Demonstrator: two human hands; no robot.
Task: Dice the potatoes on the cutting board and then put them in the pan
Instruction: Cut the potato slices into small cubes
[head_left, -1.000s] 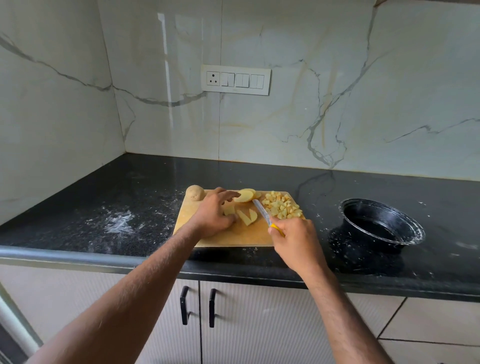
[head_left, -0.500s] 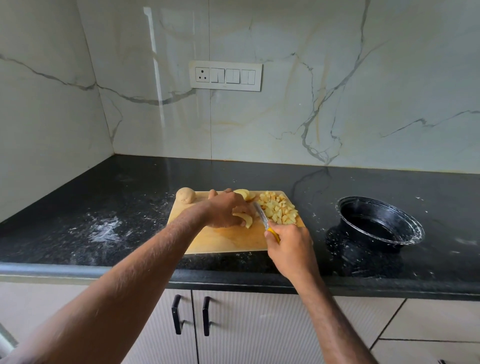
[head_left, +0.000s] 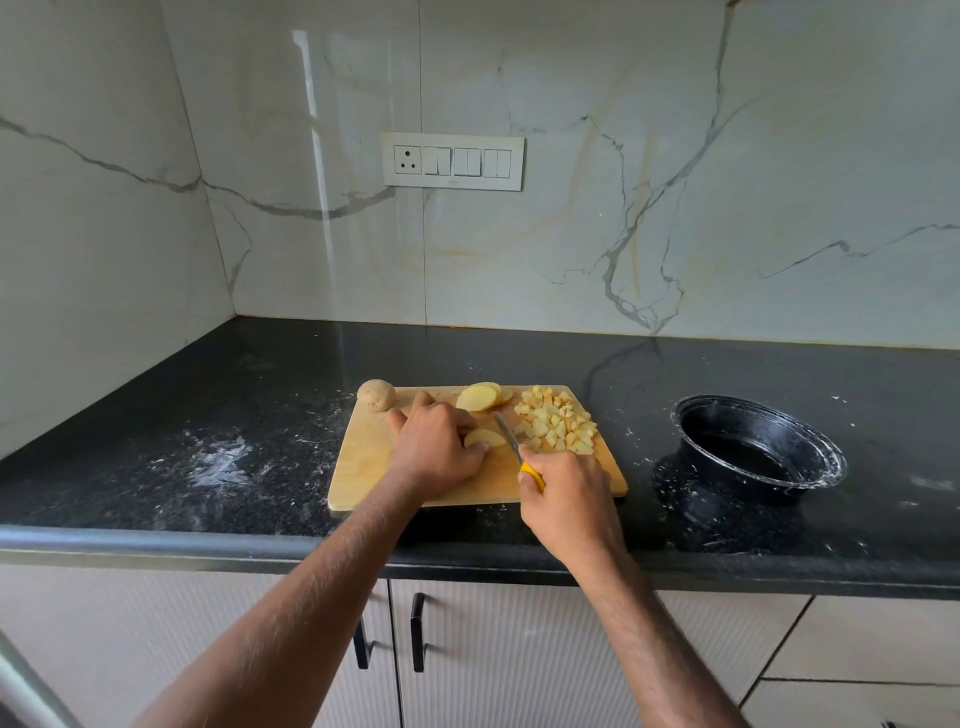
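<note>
A wooden cutting board (head_left: 363, 467) lies on the black counter. My left hand (head_left: 436, 449) holds a potato slice (head_left: 485, 438) flat on the board's middle. My right hand (head_left: 563, 501) grips a yellow-handled knife (head_left: 511, 447), its blade just right of that slice. A pile of diced potato (head_left: 556, 421) sits at the board's back right. Cut potato slices (head_left: 480, 397) lie at the back middle, and a whole unpeeled potato (head_left: 376, 395) rests on the back left corner. The black pan (head_left: 753, 452) stands to the right of the board, with nothing seen inside.
White dusty smears (head_left: 218, 462) mark the counter left of the board. A switch panel (head_left: 452, 161) is on the marble wall behind. Cabinet doors with black handles (head_left: 389, 636) lie below the counter edge.
My left hand drew back from the far slices and settled over one slice in the board's middle. The knife blade came in close beside it. The camera view shifted slightly.
</note>
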